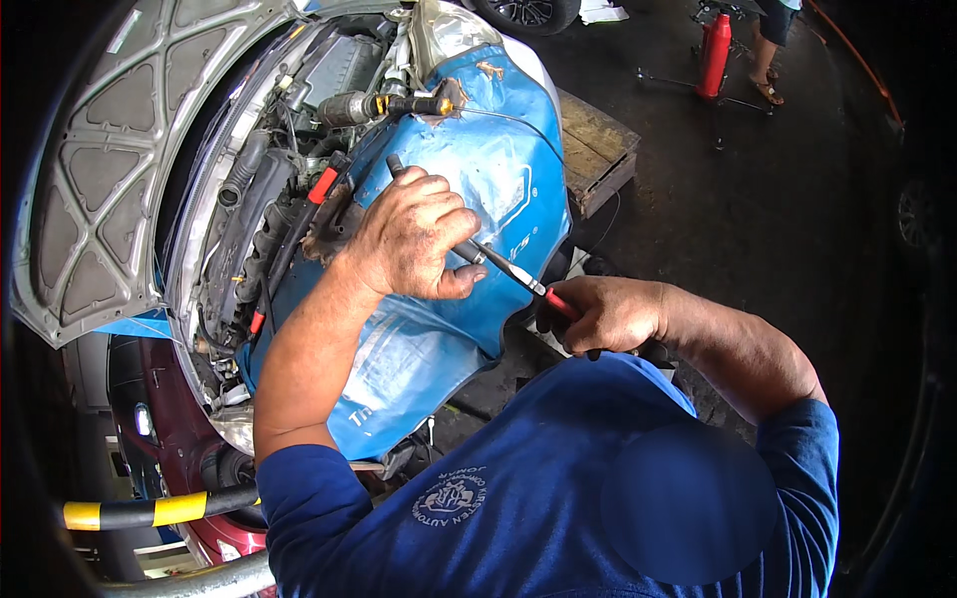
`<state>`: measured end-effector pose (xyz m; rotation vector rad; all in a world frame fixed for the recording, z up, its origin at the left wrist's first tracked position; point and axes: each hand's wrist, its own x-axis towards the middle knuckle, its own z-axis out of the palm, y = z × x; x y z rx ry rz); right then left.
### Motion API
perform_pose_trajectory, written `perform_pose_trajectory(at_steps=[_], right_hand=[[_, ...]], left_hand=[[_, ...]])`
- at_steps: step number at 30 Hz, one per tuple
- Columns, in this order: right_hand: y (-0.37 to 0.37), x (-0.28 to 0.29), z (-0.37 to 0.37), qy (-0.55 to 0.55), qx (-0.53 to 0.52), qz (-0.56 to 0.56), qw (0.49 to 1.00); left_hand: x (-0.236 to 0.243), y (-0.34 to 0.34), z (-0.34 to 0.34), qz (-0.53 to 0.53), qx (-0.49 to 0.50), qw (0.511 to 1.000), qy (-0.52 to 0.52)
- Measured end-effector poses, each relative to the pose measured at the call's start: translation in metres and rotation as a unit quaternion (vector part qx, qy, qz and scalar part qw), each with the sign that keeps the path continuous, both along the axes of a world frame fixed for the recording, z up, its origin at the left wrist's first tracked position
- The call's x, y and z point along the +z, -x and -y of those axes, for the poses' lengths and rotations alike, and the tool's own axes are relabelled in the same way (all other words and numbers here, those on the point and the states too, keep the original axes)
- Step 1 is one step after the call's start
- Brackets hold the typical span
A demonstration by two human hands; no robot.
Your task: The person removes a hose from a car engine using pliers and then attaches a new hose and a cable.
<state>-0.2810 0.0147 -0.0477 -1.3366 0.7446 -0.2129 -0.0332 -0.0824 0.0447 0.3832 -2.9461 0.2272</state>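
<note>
My left hand (424,234) is wrapped around a dark metal rod-like piece (469,252), which sticks out on both sides of the fist. In my right hand (613,314) is a pair of long-nosed pliers (516,271) with red grips. The plier jaws point up-left and meet or overlap the rod's lower end; whether they grip it I cannot tell. Both hands are over a blue fender cover (449,164) draped on the car's side. Part of the pliers' handles is hidden in my right fist.
Left of my hands lies an open engine bay (259,189), beneath a raised hood (110,149). A cylindrical tool with a black-and-yellow grip (414,106) rests across the fender cover. Beyond are a wooden crate (598,149), a red cylinder (714,58) and another person's legs (765,60).
</note>
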Motion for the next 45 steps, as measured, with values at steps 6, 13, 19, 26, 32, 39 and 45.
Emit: perform_pose_trajectory(at_steps=[6, 13, 19, 26, 32, 39, 45], right_hand=[[0.000, 0.000, -0.006, -0.034, -0.053, 0.037, 0.997], [-0.006, 0.013, -0.020, 0.005, -0.022, 0.035, 0.999], [-0.011, 0.012, -0.015, 0.078, -0.048, -0.022, 0.996], [-0.010, 0.009, 0.001, 0.171, -0.060, -0.179, 0.967], [0.015, -0.012, 0.001, -0.054, -0.049, 0.069, 0.995], [-0.010, 0.012, -0.001, -0.062, -0.050, 0.057, 0.995], [-0.017, 0.012, 0.021, 0.097, -0.030, -0.111, 0.989]], left_hand=[[-0.020, 0.003, -0.007, -0.131, 0.038, 0.977, 0.162], [-0.019, -0.003, -0.008, -0.134, -0.021, 0.985, 0.109], [-0.013, -0.003, -0.009, -0.051, 0.009, 0.996, 0.078], [-0.012, 0.004, -0.012, 0.144, 0.172, 0.974, 0.015], [-0.020, -0.003, -0.019, -0.087, 0.086, 0.980, 0.155], [-0.045, -0.007, -0.003, -0.094, 0.123, 0.971, 0.182], [-0.029, -0.006, -0.009, 0.094, 0.261, 0.956, 0.100]])
